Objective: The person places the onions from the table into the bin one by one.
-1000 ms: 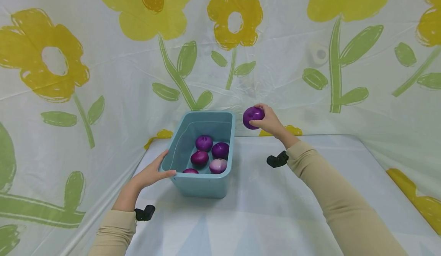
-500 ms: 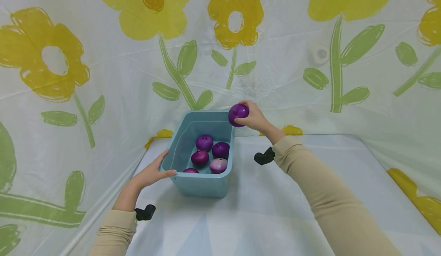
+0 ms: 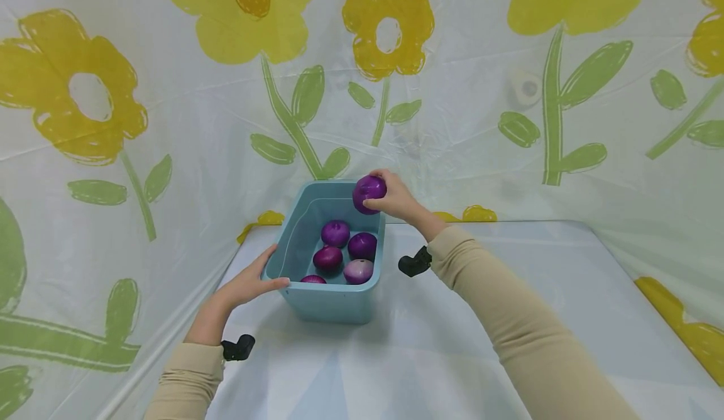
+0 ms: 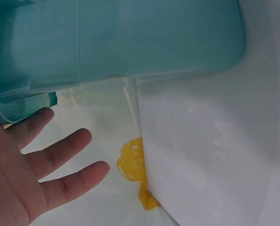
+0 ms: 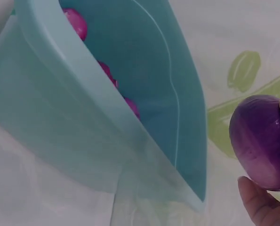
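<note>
A light-blue plastic bin stands on the table with several purple onions in it, among them a paler onion and a dark red onion. My right hand holds a purple onion between thumb and fingers, raised over the bin's far right part. The right wrist view shows this purple onion beside the bin's wall. At the bin's near left corner, my left hand rests on the rim. Its fingers are spread and nearly straight in the left wrist view; the thumb is hidden there.
The table has a pale cover and stretches right and forward of the bin. A white curtain with yellow flowers hangs close behind the table and along the left. A black wrist camera sits below the right wrist.
My right hand has carried the purple onion leftward, from right of the bin to over its far right part. The left hand and the bin have stayed in place.
</note>
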The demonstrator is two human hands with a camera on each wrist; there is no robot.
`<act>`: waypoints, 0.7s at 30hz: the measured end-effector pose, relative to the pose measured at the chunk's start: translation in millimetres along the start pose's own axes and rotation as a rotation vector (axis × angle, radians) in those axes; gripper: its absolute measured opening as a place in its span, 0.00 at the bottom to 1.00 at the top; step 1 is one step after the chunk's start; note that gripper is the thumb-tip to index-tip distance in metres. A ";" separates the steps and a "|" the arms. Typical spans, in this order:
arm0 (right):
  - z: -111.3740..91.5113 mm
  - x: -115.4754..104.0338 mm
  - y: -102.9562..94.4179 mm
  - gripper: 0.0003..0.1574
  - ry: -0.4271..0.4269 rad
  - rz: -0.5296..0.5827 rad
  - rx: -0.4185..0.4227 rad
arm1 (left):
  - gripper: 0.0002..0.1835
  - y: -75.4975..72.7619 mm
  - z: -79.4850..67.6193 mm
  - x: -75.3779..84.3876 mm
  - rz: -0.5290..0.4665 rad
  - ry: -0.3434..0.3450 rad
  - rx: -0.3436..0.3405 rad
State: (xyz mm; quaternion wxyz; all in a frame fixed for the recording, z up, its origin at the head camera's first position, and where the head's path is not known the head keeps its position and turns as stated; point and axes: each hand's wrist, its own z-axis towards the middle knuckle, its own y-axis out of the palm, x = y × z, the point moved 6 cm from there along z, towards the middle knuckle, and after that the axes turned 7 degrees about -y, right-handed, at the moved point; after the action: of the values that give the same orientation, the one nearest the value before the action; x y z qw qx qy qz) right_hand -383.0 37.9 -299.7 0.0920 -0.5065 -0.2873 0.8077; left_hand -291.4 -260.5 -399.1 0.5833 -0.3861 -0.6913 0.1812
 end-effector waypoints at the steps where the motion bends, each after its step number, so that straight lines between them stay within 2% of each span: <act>1: 0.1 -2.0 2.1 0.38 -0.009 0.003 -0.007 | 0.53 0.0 0.0 0.1 0.000 0.000 0.000; 10: -0.5 -12.4 20.9 0.38 -0.023 0.020 -0.081 | 0.53 0.2 -0.5 1.7 -0.002 0.008 0.004; 21: -4.7 -13.0 30.0 0.41 -0.017 0.041 -0.126 | 0.53 0.5 -0.6 3.1 -0.012 0.020 0.007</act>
State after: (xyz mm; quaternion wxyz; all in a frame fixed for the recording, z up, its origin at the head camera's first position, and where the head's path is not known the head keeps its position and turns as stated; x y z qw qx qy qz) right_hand -368.6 9.3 -308.0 0.0409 -0.5101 -0.3279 0.7941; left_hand -290.8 -258.0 -397.1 0.5924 -0.3818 -0.6871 0.1765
